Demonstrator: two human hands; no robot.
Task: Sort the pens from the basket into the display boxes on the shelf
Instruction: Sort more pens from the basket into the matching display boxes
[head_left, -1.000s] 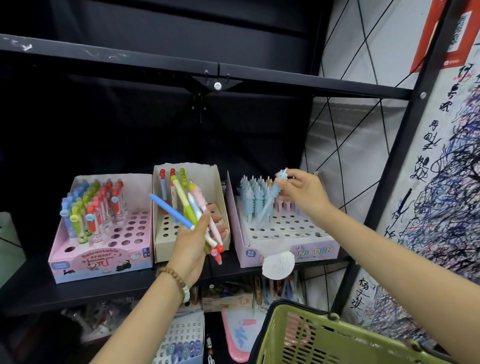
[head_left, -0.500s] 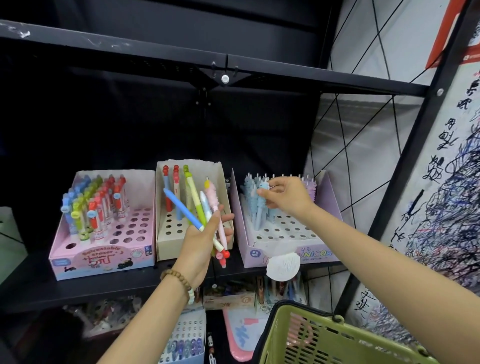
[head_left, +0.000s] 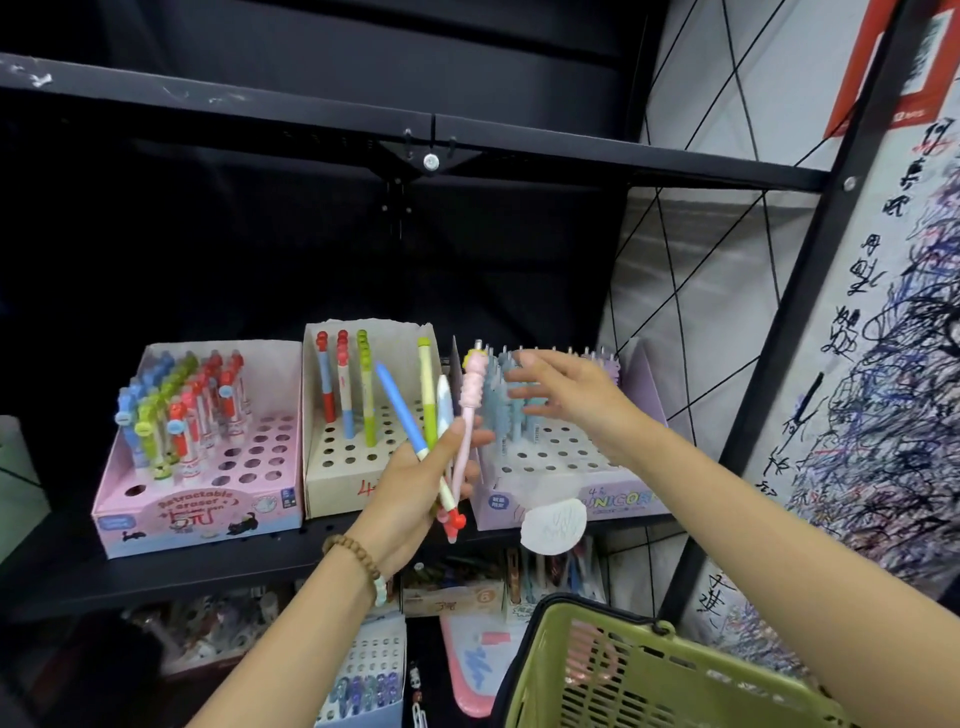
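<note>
Several pens (head_left: 427, 400) are not yet sorted. The left hand (head_left: 410, 493) grips them as a loose fan between curled fingers and thumb, in front of the seam between the beige box (head_left: 337, 493) and the lilac box (head_left: 613, 501). Among them are a blue pen (head_left: 400, 410), a white pen (head_left: 443, 410) and a knobbly pink pen (head_left: 472, 400).

The right hand (head_left: 571, 400), at two o'clock from the left hand, has its fingers straight and spread and holds nothing. It is blurred, with its fingertips just beside the pink pen's top, so I judge it is about to draw the next pen from the fan.

On the shelf (head_left: 156, 577) all three boxes are part-filled. The pink box (head_left: 197, 514), at nine o'clock, has its back rows stocked and many front holes free. The beige box holds three standing pens. The lilac box has pale blue and lilac pens along its rear rows only.

The basket (head_left: 623, 675) sits at five o'clock — its mesh hides most of the inside, so I cannot tell whether more pens wait there.
</note>
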